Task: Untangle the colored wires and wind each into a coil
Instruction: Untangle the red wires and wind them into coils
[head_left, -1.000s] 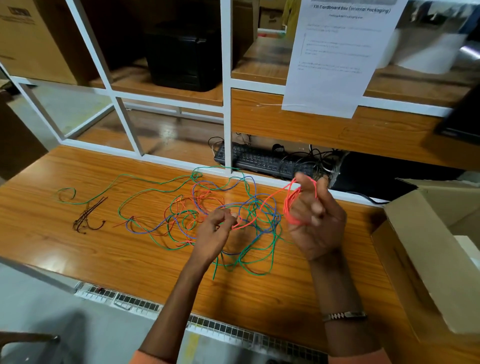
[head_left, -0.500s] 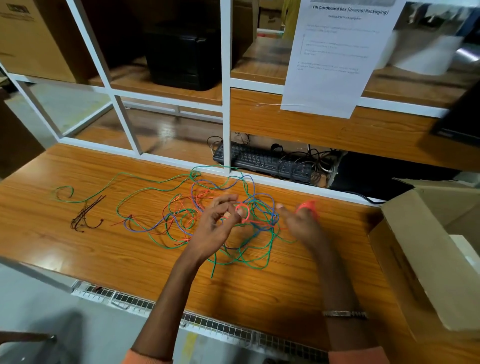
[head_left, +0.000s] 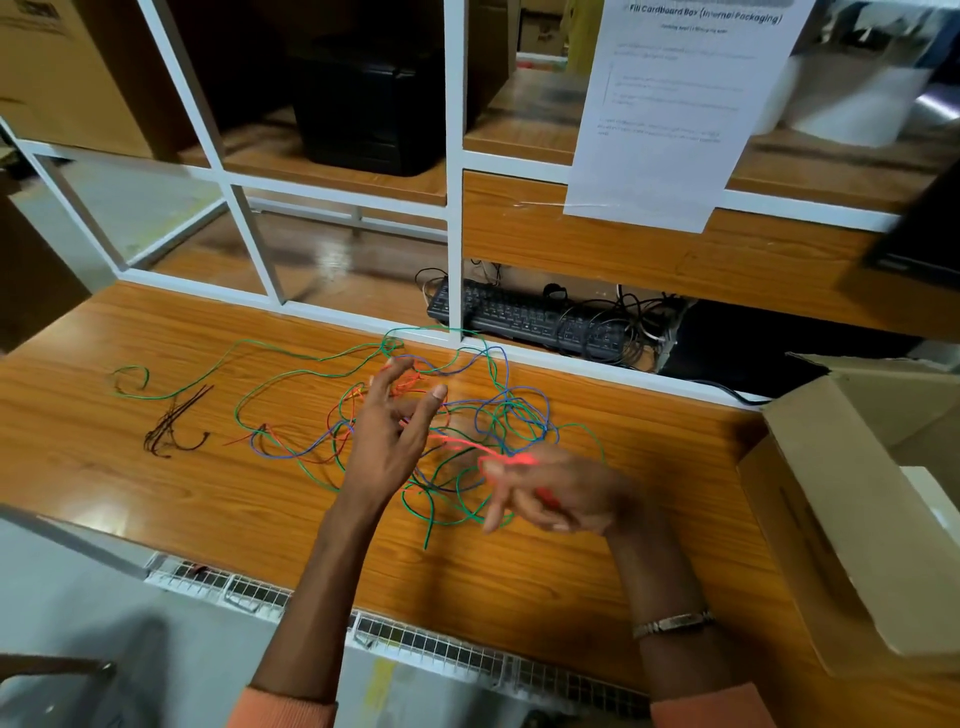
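Observation:
A tangle of green, blue and red wires lies on the wooden table. One green wire trails off to the left. My right hand is blurred and low over the tangle's right side. Loops of the red wire are wound round its fingers. A red strand runs from there toward my left hand. That hand hovers over the middle of the tangle with fingers and thumb spread apart, gripping nothing that I can see.
A small bundle of dark brown wires lies apart at the left. An open cardboard box stands at the table's right end. Behind the white frame post sits a black keyboard. A paper sheet hangs from the shelf.
My right hand dropped from chest height down to the tangle, then swung nearer to me with the red loops. My left hand let go of its pinch and spread its fingers.

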